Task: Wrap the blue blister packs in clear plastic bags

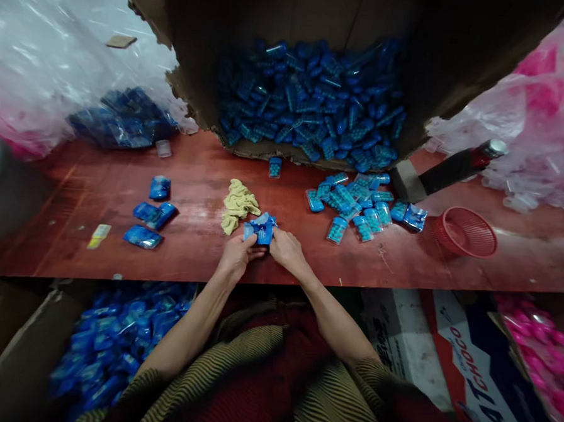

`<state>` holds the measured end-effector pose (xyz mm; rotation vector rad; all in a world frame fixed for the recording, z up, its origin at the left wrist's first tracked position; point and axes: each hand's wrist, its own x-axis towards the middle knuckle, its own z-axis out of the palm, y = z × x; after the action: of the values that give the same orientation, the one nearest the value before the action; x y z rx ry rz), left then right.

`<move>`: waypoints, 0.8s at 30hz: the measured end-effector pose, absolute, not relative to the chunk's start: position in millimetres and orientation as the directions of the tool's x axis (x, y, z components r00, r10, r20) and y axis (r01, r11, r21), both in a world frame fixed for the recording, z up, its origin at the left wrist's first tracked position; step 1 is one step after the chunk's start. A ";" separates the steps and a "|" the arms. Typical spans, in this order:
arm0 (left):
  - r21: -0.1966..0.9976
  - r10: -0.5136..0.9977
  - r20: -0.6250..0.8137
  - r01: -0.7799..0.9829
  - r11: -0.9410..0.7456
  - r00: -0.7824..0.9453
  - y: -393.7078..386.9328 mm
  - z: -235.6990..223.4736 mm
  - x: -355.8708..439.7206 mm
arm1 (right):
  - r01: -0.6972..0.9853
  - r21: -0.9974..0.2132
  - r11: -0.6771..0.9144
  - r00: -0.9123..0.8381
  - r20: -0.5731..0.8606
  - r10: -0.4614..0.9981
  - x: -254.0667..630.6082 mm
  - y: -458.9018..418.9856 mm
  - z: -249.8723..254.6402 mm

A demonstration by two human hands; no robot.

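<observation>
Between my two hands, over the red-brown table [199,257], is a small blue printed packet [262,230]. My left hand [236,254] pinches its left side, thumb on the front. On its right edge, my right hand [287,251] has its fingers closed. The packet's top looks crumpled; whether anything is inside cannot be made out. A crumpled yellow cloth [239,204] lies just beyond my left hand. To the right is a loose pile of small clear containers [353,202] with blue caps and blue balls inside. Several blue packets [152,213] lie at the left.
A torn cardboard box [188,105] full of blue-capped containers stands at the back. At right are a red plastic basket [467,232] and a dark-handled tool [459,170]. Below the table's front edge, a box holds many blue packets [115,334]. Clear plastic bags [83,43] crowd the back left.
</observation>
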<state>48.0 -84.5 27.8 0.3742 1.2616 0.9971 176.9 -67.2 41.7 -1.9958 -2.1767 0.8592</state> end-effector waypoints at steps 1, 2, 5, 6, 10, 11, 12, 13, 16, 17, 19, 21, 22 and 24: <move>0.721 0.780 -0.625 -0.407 0.561 -0.033 -79.8 26.7 50.6 | 0.911 -0.411 0.020 -0.168 -0.327 0.930 178.3 -70.0 45.2; 0.722 0.776 -0.630 -0.399 0.566 -0.039 -76.3 25.6 52.5 | 0.920 -0.391 0.030 -0.166 -0.319 0.933 180.8 -72.8 48.3; 0.751 0.802 -0.595 -0.395 0.530 -0.055 -74.1 23.8 54.4 | 0.918 -0.395 -0.037 -0.046 -0.200 0.979 192.2 -78.7 52.4; 0.763 0.818 -0.573 -0.402 0.506 -0.058 -75.7 23.9 54.4 | 0.890 -0.452 -0.066 -0.003 -0.149 0.989 195.9 -79.1 51.6; 0.795 0.863 -0.503 -0.418 0.440 -0.049 -83.7 26.1 56.2 | 0.494 -0.865 -0.082 -0.062 -0.129 0.990 200.9 -71.8 38.5; 0.802 0.868 -0.493 -0.412 0.432 -0.050 -84.7 26.6 57.2 | 0.357 -0.927 -0.112 -0.113 -0.161 0.980 199.3 -68.9 34.3; 0.809 0.872 -0.487 -0.404 0.428 -0.052 -85.1 27.1 58.4 | 0.239 -0.958 -0.157 -0.146 -0.196 0.970 197.1 -66.2 30.4; 0.814 0.873 -0.485 -0.395 0.427 -0.054 -85.0 27.4 59.7 | 0.153 -0.967 -0.202 -0.158 -0.225 0.961 194.4 -64.0 27.0; 0.813 0.868 -0.492 -0.391 0.432 -0.065 -83.7 27.9 63.7 | 0.054 -0.968 -0.247 -0.108 -0.252 0.962 186.8 -61.5 20.0; 0.809 0.867 -0.494 -0.402 0.428 -0.070 -83.3 28.0 65.0 | 0.057 -0.969 -0.239 -0.091 -0.243 0.966 184.9 -61.9 18.3; 0.803 0.869 -0.487 -0.435 0.406 -0.086 -83.1 28.3 67.6 | 0.065 -0.972 -0.224 -0.071 -0.228 0.971 182.4 -63.6 15.2; 0.799 0.873 -0.478 -0.459 0.389 -0.092 -83.3 28.2 69.4 | 0.051 -0.976 -0.214 -0.055 -0.216 0.975 181.3 -65.5 11.9; 0.796 0.874 -0.478 -0.465 0.387 -0.091 -83.6 27.9 69.4 | 0.044 -0.977 -0.208 -0.049 -0.210 0.976 181.3 -66.0 10.4; 0.789 0.870 -0.488 -0.464 0.403 -0.074 -85.1 26.8 67.0 | 0.054 -0.979 -0.197 -0.043 -0.199 0.979 182.5 -65.8 8.0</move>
<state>67.0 -85.1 26.8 0.4384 1.1916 1.1599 182.5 -65.8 8.0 -1.3700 -1.1810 1.3680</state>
